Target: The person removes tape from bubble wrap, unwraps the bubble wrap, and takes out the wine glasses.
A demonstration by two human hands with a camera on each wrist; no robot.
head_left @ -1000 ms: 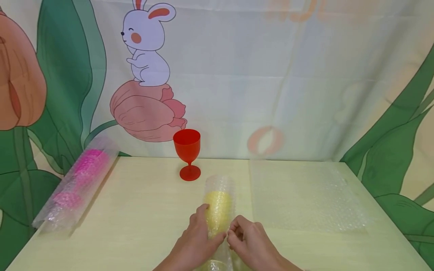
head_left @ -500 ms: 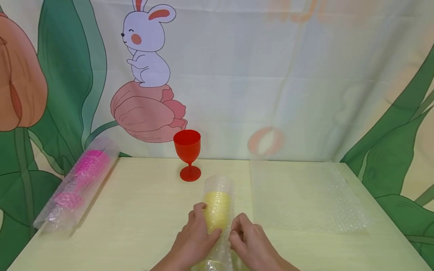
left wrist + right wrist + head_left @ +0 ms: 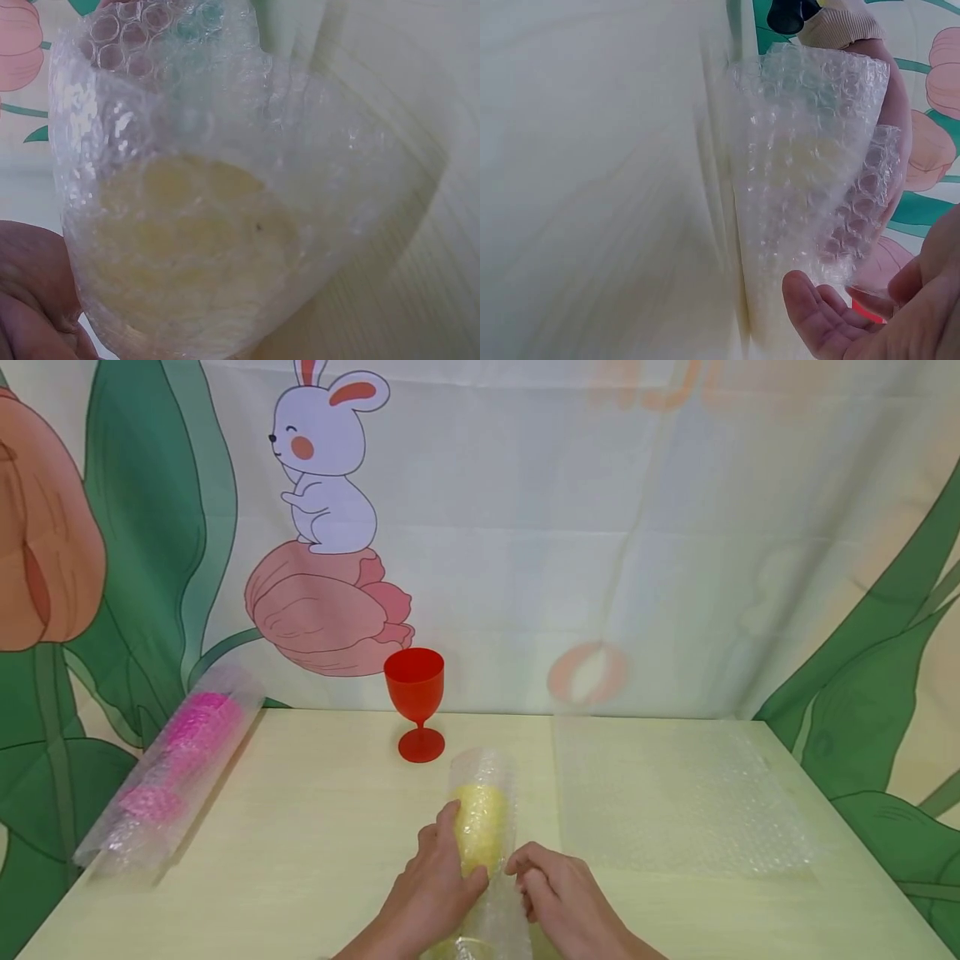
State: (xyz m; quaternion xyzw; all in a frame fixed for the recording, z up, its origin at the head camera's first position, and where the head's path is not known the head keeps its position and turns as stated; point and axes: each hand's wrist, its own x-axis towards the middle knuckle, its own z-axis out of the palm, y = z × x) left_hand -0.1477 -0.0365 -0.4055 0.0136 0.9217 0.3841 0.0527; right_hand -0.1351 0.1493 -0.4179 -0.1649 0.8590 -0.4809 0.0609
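A yellow goblet (image 3: 482, 827) lies rolled in bubble wrap (image 3: 483, 767) at the table's near middle, its round base showing through near the bottom edge. My left hand (image 3: 431, 872) holds the roll from the left, with fingers along its far side and the thumb across the top. My right hand (image 3: 558, 889) is at the roll's right side, fingers loosely bent and the thumb apart from them, with nothing visibly pinched. In the right wrist view, a loose flap of bubble wrap (image 3: 810, 112) stands out beyond the right hand's fingertips (image 3: 799, 289). Whether they touch it is unclear.
A red goblet (image 3: 415, 689) stands upright behind the roll. On the left edge lies a pink goblet (image 3: 198, 722) rolled in bubble wrap. A flat bubble wrap sheet (image 3: 667, 802) covers part of the table's right side. A printed curtain (image 3: 487, 527) hangs behind the table.
My right hand's fingers have loosened from the edge of the wrap, which now spreads a little to the right near the bottom. My left hand stays on the roll, thumb slightly shifted left.
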